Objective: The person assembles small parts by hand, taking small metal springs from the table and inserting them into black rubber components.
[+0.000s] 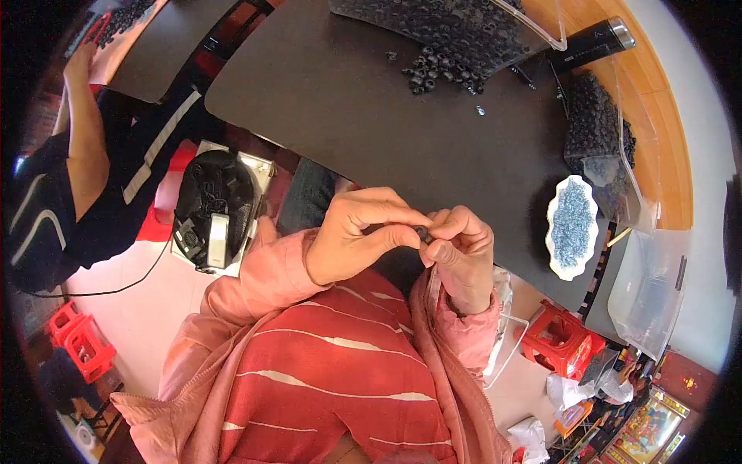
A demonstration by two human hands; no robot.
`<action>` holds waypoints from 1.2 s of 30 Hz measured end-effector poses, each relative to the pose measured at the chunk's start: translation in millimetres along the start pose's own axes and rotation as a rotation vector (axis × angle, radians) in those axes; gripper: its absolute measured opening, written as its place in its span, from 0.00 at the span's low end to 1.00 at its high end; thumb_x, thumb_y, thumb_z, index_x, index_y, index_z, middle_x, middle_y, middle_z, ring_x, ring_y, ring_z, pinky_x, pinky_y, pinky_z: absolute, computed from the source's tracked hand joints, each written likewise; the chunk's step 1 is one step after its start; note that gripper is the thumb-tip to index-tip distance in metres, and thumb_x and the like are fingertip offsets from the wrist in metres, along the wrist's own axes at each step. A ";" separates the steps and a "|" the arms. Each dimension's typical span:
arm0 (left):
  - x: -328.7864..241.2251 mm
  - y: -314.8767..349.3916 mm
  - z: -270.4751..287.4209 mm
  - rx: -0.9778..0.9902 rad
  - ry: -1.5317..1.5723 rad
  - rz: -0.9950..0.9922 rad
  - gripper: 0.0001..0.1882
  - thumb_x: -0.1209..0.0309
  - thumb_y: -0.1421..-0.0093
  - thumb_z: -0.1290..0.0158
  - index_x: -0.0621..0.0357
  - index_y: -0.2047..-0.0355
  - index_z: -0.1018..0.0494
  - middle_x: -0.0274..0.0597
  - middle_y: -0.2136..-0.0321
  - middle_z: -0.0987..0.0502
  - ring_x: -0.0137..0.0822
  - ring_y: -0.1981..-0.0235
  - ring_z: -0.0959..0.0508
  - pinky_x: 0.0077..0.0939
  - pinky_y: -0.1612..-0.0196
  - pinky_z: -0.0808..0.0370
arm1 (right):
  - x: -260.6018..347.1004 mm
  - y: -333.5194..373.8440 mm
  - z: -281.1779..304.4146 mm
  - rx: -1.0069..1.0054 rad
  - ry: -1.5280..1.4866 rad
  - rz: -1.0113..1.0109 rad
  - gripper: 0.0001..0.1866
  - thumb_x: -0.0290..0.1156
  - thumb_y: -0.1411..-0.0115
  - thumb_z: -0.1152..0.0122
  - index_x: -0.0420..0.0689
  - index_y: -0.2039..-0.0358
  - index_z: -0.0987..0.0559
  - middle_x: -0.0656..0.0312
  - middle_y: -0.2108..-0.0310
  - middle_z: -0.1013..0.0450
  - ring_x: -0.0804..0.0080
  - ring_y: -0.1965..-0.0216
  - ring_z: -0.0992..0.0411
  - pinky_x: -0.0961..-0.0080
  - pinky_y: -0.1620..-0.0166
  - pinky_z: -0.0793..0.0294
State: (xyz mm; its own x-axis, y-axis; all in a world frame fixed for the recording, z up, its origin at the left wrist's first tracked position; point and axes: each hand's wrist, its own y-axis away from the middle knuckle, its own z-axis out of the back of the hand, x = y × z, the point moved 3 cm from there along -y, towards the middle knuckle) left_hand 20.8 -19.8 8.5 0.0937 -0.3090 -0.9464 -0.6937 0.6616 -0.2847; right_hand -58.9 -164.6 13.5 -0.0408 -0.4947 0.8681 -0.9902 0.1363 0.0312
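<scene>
Just over the table's near edge, my left hand [352, 236] and my right hand [466, 251] meet fingertip to fingertip. Thumb and forefinger of each pinch a small black round part [422, 232], mostly covered by the fingers. Its exact kind cannot be made out. Farther off on the dark table [371, 131] lies a loose heap of small black round pieces [437, 73], spilling from a clear bin [464, 27] full of them. To the right, a white scalloped dish [553, 240] holds many tiny translucent blue pieces [572, 224].
A second clear bin [595, 127] of black pieces stands at the right edge, near a black flask [595, 45]. On the left another person's arm [86, 147] reaches to a neighbouring table. A black bag [212, 197] lies on a stool; red stools [560, 340] stand on the floor.
</scene>
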 end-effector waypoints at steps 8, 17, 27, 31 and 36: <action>-7.2 0.4 1.7 0.063 -0.202 -0.197 0.15 0.83 0.53 0.42 0.63 0.62 0.22 0.44 0.72 0.24 0.33 0.75 0.23 0.20 0.72 0.28 | -4.1 2.1 4.8 0.008 -0.034 -0.135 0.11 0.26 0.49 0.32 0.39 0.72 0.27 0.60 0.74 0.28 0.80 0.77 0.30 0.86 0.75 0.30; -14.3 3.9 -2.5 0.071 -0.255 -0.280 0.17 0.76 0.56 0.37 0.59 0.62 0.21 0.37 0.75 0.27 0.28 0.77 0.28 0.20 0.74 0.33 | -6.3 6.7 3.5 0.055 -0.036 -0.203 0.17 0.30 0.51 0.30 0.37 0.66 0.28 0.60 0.72 0.27 0.78 0.74 0.27 0.84 0.72 0.25; -27.9 5.0 -6.0 0.098 -0.402 -0.446 0.19 0.79 0.61 0.38 0.59 0.64 0.23 0.35 0.75 0.28 0.32 0.76 0.26 0.22 0.76 0.31 | -8.2 15.4 -5.5 0.175 -0.185 -0.284 0.22 0.34 0.51 0.30 0.34 0.61 0.28 0.60 0.69 0.28 0.76 0.71 0.26 0.82 0.68 0.23; -30.9 10.0 -7.1 0.119 -0.363 -0.432 0.21 0.81 0.63 0.38 0.60 0.64 0.23 0.34 0.75 0.28 0.32 0.77 0.26 0.22 0.76 0.31 | -7.2 19.7 -11.0 0.212 -0.166 -0.285 0.21 0.35 0.50 0.31 0.35 0.62 0.28 0.62 0.69 0.28 0.77 0.70 0.27 0.82 0.68 0.25; -35.3 11.9 -11.2 0.127 -0.326 -0.442 0.24 0.84 0.66 0.40 0.62 0.62 0.24 0.35 0.74 0.27 0.32 0.78 0.26 0.23 0.76 0.29 | -5.6 25.8 -17.5 0.185 -0.106 -0.266 0.19 0.36 0.47 0.34 0.36 0.62 0.29 0.62 0.68 0.28 0.77 0.68 0.27 0.80 0.66 0.24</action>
State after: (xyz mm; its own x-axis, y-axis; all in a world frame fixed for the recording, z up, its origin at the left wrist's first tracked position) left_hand 1.3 -8.8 40.3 0.5856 -0.3612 -0.7257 -0.4494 0.6003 -0.6615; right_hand -81.9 -143.3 18.2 0.2177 -0.5798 0.7851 -0.9752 -0.1623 0.1506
